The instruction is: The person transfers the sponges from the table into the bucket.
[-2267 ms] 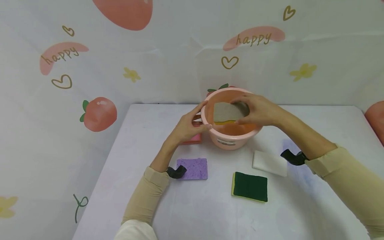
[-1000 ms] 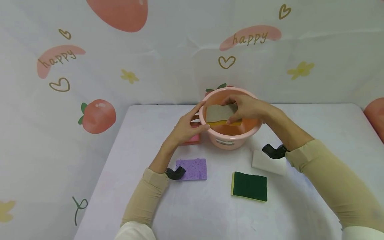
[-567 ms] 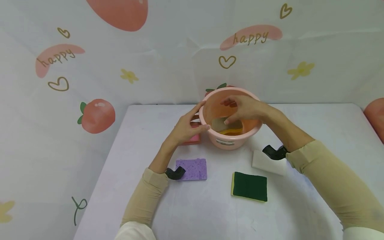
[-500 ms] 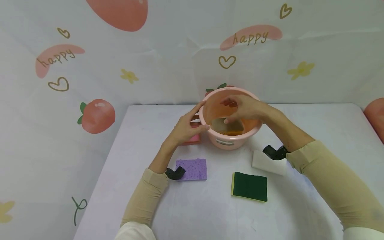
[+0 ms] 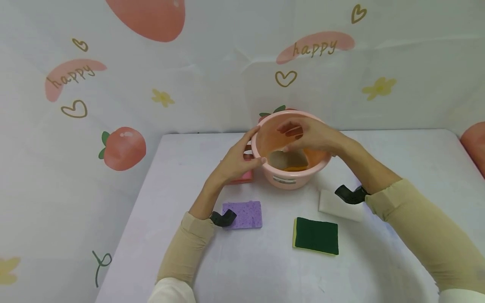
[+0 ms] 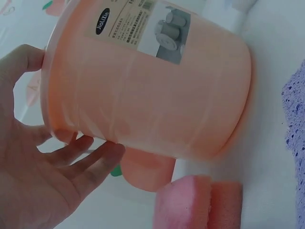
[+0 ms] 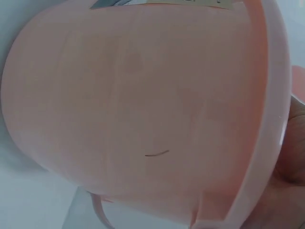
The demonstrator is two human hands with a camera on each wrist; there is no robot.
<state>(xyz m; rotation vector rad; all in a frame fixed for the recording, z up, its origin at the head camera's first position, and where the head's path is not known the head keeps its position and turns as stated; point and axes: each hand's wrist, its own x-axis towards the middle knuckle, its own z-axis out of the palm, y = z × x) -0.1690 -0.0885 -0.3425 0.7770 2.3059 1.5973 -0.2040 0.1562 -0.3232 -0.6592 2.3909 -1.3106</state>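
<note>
A peach plastic bucket (image 5: 285, 181) stands toward the back of the table. My left hand (image 5: 233, 162) holds its left side, thumb and index finger spread along the rim; in the left wrist view the other fingertips touch the wall below. Within the bucket lies a grey and yellow scouring sponge (image 5: 286, 160), low near the bottom. My right hand (image 5: 312, 134) reaches over the right rim into the opening, its fingers loosely bent above the sponge with nothing between them. The right wrist view shows mostly the bucket's outer wall (image 7: 128, 105), which hides the fingers.
Just left of the bucket lies a pink sponge (image 6: 183, 202), partly behind my left hand. Nearer on the table are a purple sponge (image 5: 244, 214), a green and yellow scouring sponge (image 5: 316, 236) and a white sponge (image 5: 339, 206). A printed cloth backdrop (image 5: 212, 63) rises behind.
The right hand carried the grey and yellow sponge leftward inside the bucket and let go. The sponge dropped lower and the right fingers loosened. The left hand stayed at the rim.
</note>
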